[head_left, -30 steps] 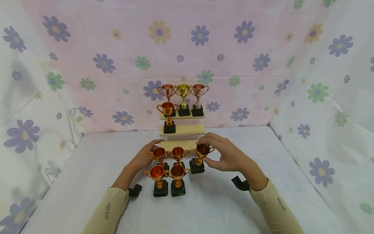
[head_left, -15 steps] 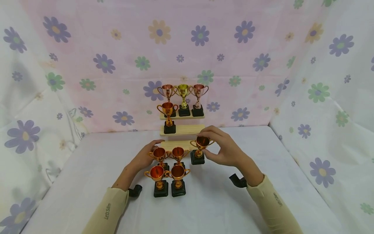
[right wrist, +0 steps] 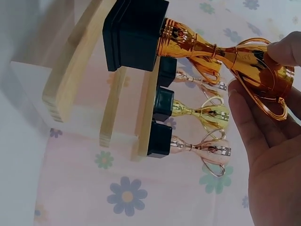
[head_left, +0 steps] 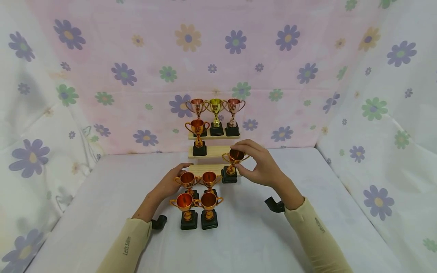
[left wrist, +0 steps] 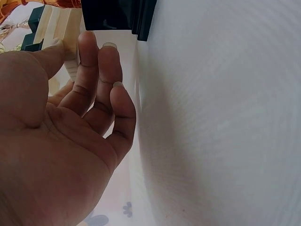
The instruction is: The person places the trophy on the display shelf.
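Observation:
My right hand (head_left: 263, 163) pinches a copper-gold trophy (head_left: 231, 169) by its cup, between thumb and fingers. The trophy is upright, its black base over the right end of the wooden shelf's lowest step (head_left: 208, 169). In the right wrist view, the base (right wrist: 134, 35) hangs beside that step's board (right wrist: 70, 66); contact is unclear. My left hand (head_left: 169, 183) holds the left end of the lowest step, its thumb (left wrist: 54, 54) on the wood and the other fingers loosely curled. Several matching trophies (head_left: 209, 204) stand on the table in front of the shelf.
The top step (head_left: 214, 137) bears two pink-gold trophies (head_left: 233, 110) around a yellow-gold one (head_left: 216, 108). One copper-gold trophy (head_left: 198, 132) stands on the middle step's left end (head_left: 218, 151). A white cloth covers the table (head_left: 259, 242); flowered cloth (head_left: 146, 83) hangs behind.
My right hand has carried the copper-gold trophy up and away from me, from the table beside the others to the lowest step's right end. My left hand has stayed at the shelf.

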### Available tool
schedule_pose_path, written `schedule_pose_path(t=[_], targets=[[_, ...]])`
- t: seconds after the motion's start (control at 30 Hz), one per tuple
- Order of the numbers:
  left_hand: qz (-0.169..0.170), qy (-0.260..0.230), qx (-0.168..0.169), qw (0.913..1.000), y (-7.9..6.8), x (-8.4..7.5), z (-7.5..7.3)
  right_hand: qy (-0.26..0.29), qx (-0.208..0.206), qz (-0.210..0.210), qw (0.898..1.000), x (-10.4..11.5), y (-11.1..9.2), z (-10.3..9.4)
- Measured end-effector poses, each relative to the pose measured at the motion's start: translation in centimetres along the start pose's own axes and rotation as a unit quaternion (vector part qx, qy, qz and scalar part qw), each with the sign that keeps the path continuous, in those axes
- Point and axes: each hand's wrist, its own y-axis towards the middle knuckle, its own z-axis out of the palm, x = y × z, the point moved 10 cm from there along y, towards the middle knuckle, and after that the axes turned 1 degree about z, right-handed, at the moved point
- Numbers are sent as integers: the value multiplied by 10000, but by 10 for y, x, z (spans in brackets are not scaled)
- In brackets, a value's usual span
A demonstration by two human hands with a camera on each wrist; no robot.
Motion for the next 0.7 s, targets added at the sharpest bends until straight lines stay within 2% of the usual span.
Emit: schedule_pose_path(t=[0.33,0.7], targets=[[-148,-52,8,9999,0,1,-1,-196,88,-248,9995,-2,22,-3],[6,-137,84,9999,0,-1,0,-553,130,-204,9982,-9,50,-7]])
